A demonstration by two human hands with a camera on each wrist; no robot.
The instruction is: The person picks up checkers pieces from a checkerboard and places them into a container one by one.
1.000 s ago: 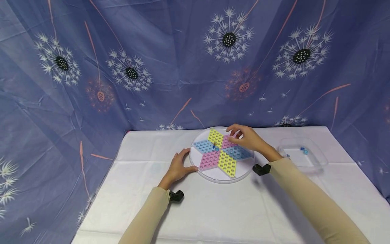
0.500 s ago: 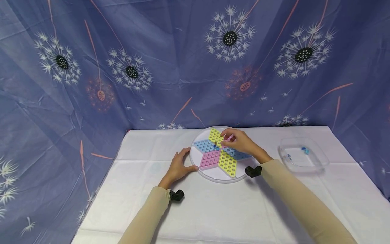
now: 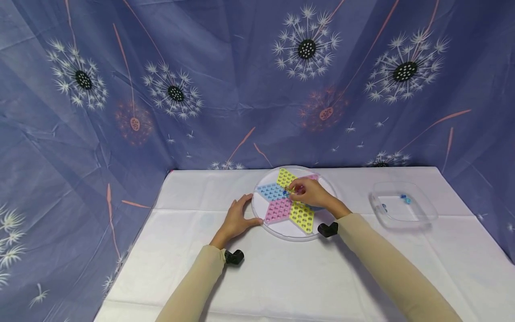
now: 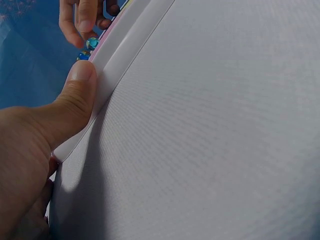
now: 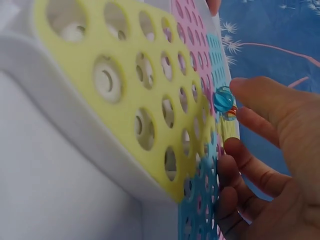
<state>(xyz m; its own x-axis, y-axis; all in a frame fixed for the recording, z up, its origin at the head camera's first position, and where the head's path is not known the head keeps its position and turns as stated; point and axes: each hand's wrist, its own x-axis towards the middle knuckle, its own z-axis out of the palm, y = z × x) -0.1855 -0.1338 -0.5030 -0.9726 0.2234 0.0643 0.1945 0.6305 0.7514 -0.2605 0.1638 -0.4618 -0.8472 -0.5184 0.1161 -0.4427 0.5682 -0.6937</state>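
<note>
A round white board (image 3: pixel 283 231) with a star of yellow, pink and blue hole-filled sections lies on the table. My left hand (image 3: pixel 235 221) rests against its left edge, the thumb (image 4: pixel 80 82) on the rim. Over the star's centre is my right hand (image 3: pixel 311 193), thumb and index finger apart and loosely bent. Their tips are right at a few glass marbles: a teal marble (image 5: pixel 223 100) by the thumb tip, an orange-streaked clear marble (image 5: pixel 231 113) by the index finger, and a dark blue marble (image 4: pixel 83 54). The other fingers hang bent over the board.
A clear plastic container (image 3: pixel 402 219) stands to the right of the board with a few blue marbles (image 3: pixel 406 200) in it. A white cloth (image 3: pixel 281 277) covers the table. Behind hangs a blue curtain (image 3: pixel 225 80) with dandelion prints.
My right hand has moved left and toward me, from the far pink section to the marbles at the star's centre. My left hand stays at the board's edge.
</note>
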